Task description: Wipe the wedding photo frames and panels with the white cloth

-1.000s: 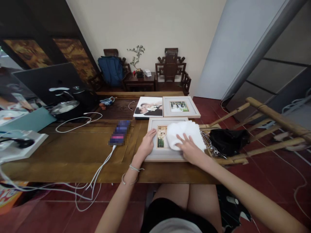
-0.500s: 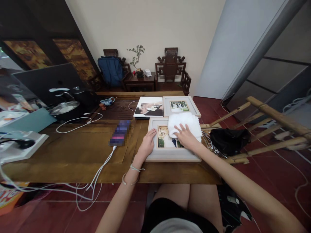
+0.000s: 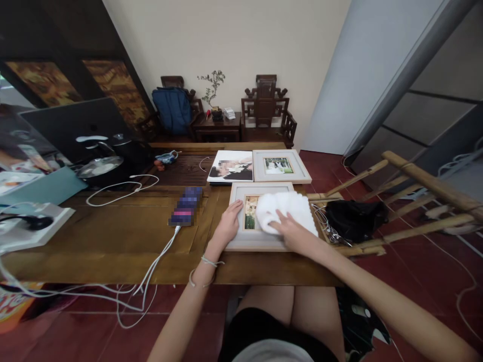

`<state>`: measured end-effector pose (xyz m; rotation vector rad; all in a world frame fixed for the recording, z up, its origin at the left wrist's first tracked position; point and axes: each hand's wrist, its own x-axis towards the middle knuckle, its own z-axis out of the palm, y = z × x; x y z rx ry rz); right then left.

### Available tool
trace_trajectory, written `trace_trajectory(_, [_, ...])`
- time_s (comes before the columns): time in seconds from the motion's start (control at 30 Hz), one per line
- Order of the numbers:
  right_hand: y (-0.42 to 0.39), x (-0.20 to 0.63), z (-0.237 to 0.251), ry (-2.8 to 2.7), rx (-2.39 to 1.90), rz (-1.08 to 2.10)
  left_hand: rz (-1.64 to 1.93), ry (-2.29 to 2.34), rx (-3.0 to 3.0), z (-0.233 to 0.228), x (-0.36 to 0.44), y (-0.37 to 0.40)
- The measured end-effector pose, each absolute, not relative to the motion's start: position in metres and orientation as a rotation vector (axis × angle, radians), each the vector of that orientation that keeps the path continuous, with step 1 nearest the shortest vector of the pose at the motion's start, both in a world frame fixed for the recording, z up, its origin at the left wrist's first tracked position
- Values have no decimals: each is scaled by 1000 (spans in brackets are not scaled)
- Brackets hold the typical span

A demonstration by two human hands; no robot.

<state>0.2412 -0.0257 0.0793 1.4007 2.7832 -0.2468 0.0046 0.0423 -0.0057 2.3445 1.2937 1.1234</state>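
A light wooden picture frame [image 3: 241, 243] lies flat on the wooden table [image 3: 113, 241] in front of me. My left hand [image 3: 229, 222] rests on the frame's left border, fingers spread, holding it down. My right hand [image 3: 291, 232] presses flat on a white cloth [image 3: 290, 206] that covers the right part of the frame's glass. Only the left strip of the photo shows beside the cloth.
Two more pictures lie behind: an unframed print [image 3: 231, 166] and a framed photo [image 3: 281, 166]. A phone [image 3: 185, 205] with a white cable [image 3: 151, 274] is left of my hand. Pots [image 3: 101, 166] stand far left. A black cloth [image 3: 354, 216] and bamboo rack [image 3: 415, 201] are on the right.
My right hand slid the white cloth back toward me and leftward over the glass, covering more of the photo. The left hand stayed on the frame's edge.
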Motion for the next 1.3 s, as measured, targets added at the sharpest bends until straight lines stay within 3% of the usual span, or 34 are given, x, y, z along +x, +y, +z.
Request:
trace_trajectory(0.17, [56, 243, 72, 2697, 1601, 224, 1109, 1295, 2338, -4, 4, 42])
trace_trajectory(0.33, [58, 230, 67, 2600, 1570, 255, 1118, 1284, 2316, -2, 4, 41])
trace_trajectory(0.6, [-62, 231, 107, 2586, 1303, -255, 1028, 1351, 2324, -4, 5, 37])
trace_trajectory(0.73, [-83, 227, 115, 2639, 1229, -403, 1004, 1392, 2336, -2, 6, 36])
trace_trajectory(0.93, [-12, 235, 71, 2737, 1447, -117, 967, 1400, 2331, 5, 7, 34])
trace_trajectory(1.1, [64, 250, 62, 2783, 1536, 223, 968, 1394, 2316, 5, 6, 34])
trace_trajectory(1.3, [46, 236, 65, 2675, 1511, 222, 1029, 1370, 2317, 3, 6, 35])
